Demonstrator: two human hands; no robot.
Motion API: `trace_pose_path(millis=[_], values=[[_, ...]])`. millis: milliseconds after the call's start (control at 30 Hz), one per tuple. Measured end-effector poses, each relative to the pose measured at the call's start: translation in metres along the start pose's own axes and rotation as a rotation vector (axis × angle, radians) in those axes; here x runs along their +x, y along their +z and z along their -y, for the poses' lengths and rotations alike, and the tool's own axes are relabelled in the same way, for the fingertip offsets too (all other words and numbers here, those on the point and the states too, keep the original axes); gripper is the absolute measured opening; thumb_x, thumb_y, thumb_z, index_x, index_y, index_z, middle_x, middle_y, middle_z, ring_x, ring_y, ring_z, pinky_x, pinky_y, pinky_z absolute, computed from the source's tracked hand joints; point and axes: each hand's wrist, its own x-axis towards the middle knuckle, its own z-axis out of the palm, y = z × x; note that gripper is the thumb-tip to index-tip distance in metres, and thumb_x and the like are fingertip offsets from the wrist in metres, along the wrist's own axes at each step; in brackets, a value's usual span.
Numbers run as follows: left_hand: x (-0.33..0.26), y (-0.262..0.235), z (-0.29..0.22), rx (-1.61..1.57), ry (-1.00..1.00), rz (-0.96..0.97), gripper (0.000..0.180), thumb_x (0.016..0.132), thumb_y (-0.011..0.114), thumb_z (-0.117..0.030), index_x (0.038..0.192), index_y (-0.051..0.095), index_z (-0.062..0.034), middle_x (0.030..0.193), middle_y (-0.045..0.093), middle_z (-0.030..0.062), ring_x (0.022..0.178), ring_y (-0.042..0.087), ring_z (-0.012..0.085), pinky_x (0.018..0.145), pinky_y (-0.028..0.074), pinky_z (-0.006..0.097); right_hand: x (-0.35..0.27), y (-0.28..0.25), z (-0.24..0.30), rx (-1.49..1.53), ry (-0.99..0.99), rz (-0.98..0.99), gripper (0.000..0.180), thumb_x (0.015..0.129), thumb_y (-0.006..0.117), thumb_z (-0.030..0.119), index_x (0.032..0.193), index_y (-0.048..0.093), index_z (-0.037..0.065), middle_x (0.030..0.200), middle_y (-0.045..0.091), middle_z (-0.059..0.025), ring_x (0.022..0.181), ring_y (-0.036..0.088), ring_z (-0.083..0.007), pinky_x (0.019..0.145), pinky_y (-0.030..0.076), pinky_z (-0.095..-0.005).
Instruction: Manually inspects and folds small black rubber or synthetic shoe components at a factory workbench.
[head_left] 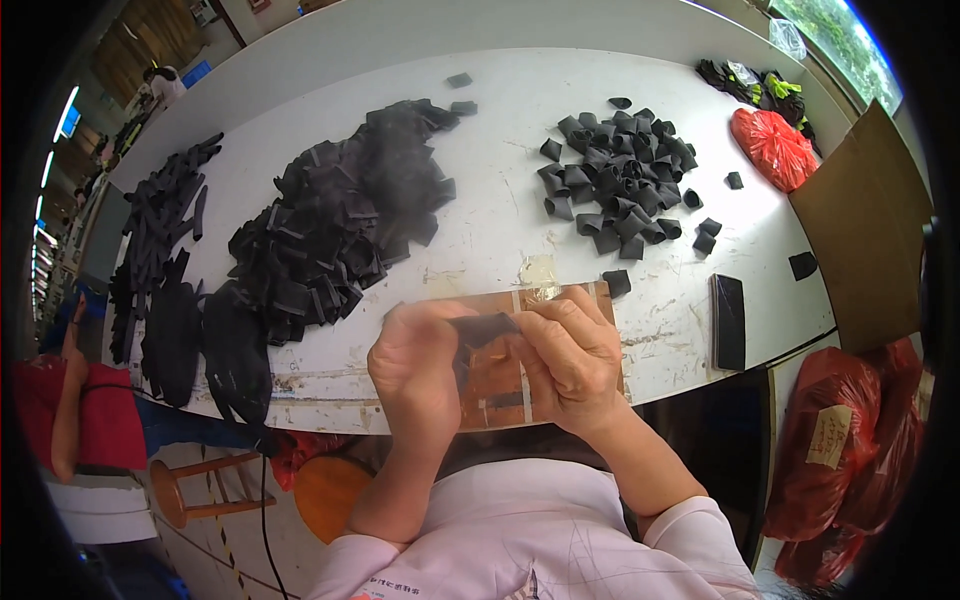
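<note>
A small black fabric piece [484, 328] is held between my two hands, in front of me and above a brown taped board [495, 385] at the table's near edge. My left hand [415, 352] is closed on its left side, the fingers partly hidden behind the palm. The thumb and fingers of my right hand [570, 350] pinch its right end. Just beyond the right hand lies a single black piece [616, 283]. Farther off to the right is a heap of small black pieces folded into loops [625, 185]. Left of my hands spreads a large pile of flat black pieces [345, 205].
Black strips [160, 205] and long dark cloth items [235, 350] lie at the table's left. A black phone-like slab [728, 322] rests at the right, near a cardboard sheet [865, 215] and a red bag [774, 148]. Another person's arm [70, 410] shows at far left.
</note>
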Motion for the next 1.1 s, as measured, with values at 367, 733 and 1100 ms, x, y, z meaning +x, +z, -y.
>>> trace_pose_path(millis=[367, 733, 1100], values=[[0.013, -0.006, -0.01, 0.467, -0.076, 0.12, 0.003, 0.079, 0.058, -0.001, 0.081, 0.057, 0.0009, 0.067, 0.058, 0.0013, 0.058, 0.051, 0.0066, 0.054, 0.043, 0.019, 0.016, -0.016, 0.0, 0.411, 0.37, 0.086, 0.011, 0.077, 0.06, 0.011, 0.082, 0.059, 0.002, 0.066, 0.053, -0.0029, 0.056, 0.047, -0.0126, 0.046, 0.039, -0.0233], [0.016, -0.076, 0.076, 1.594, 0.19, 0.285, 0.028, 0.068, 0.065, -0.008, 0.092, 0.054, 0.0014, 0.086, 0.051, 0.0152, 0.076, 0.053, 0.0312, 0.07, 0.044, 0.038, -0.06, 0.006, -0.018, 0.914, 1.188, 0.11, 0.034, 0.09, 0.046, 0.03, 0.086, 0.06, 0.0, 0.065, 0.054, -0.0009, 0.054, 0.046, -0.0057, 0.048, 0.039, -0.0174], [0.031, -0.095, 0.041, 0.94, 0.019, -0.114, 0.009, 0.078, 0.06, -0.007, 0.078, 0.062, 0.0024, 0.066, 0.059, 0.0016, 0.058, 0.05, 0.0069, 0.057, 0.041, 0.02, -0.074, 0.024, 0.002, 0.418, 0.828, 0.46, 0.026, 0.085, 0.054, 0.021, 0.084, 0.058, -0.005, 0.071, 0.059, -0.0101, 0.067, 0.059, -0.0144, 0.058, 0.047, -0.0277]])
